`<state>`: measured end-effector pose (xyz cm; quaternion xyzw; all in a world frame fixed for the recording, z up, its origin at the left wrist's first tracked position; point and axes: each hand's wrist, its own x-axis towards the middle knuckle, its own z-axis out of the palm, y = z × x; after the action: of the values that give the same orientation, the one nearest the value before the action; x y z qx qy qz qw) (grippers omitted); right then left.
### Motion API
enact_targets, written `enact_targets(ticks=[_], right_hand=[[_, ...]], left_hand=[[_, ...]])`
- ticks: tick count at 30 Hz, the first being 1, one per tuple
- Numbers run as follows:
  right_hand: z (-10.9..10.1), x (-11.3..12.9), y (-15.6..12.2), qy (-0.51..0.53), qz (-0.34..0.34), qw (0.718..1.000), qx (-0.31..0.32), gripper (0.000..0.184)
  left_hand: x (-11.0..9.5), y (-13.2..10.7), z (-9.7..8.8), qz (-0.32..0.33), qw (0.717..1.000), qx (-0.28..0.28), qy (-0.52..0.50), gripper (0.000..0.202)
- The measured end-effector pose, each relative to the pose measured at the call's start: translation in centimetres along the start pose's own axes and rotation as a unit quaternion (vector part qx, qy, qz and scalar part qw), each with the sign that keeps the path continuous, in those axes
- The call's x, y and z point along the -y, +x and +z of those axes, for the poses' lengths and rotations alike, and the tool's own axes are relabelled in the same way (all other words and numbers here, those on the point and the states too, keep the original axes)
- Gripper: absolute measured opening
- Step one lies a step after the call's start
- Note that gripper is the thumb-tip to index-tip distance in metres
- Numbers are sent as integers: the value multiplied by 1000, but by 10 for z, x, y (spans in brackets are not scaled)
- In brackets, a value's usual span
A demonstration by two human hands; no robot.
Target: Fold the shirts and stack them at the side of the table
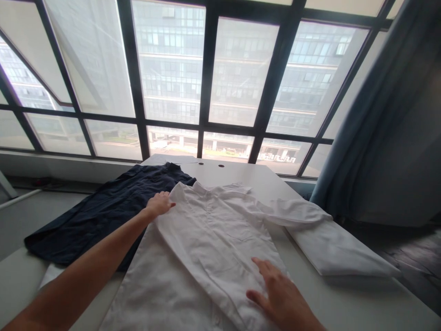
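Observation:
A white button-up shirt [220,239] lies front up on the table, its collar toward the window. One long sleeve is folded diagonally down across the front; the other stretches out to the right. My left hand [159,203] rests at the shirt's left shoulder edge, with the thumb apart from the fingers; the fingertips are partly hidden. Over the lower right of the shirt is my right hand [280,292], open, fingers stretched and thumb apart, with nothing in it. I cannot tell whether it touches the cloth.
A dark navy shirt [113,207] is spread along the left, partly beneath the white one. White folded cloth [339,248] lies on the right side of the white table [241,171]. Large framed windows [172,64] stand behind, and a blue-grey curtain [372,119] hangs at right.

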<state>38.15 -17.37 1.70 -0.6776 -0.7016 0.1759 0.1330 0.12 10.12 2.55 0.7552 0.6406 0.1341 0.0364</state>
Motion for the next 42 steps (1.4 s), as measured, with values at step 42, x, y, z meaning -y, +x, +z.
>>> enact_targets(ticks=[42], right_hand=[[-124,-136,140,-79,246,922,-289,47]], left_hand=[[-40,-74,44,98,991,40,88,59]])
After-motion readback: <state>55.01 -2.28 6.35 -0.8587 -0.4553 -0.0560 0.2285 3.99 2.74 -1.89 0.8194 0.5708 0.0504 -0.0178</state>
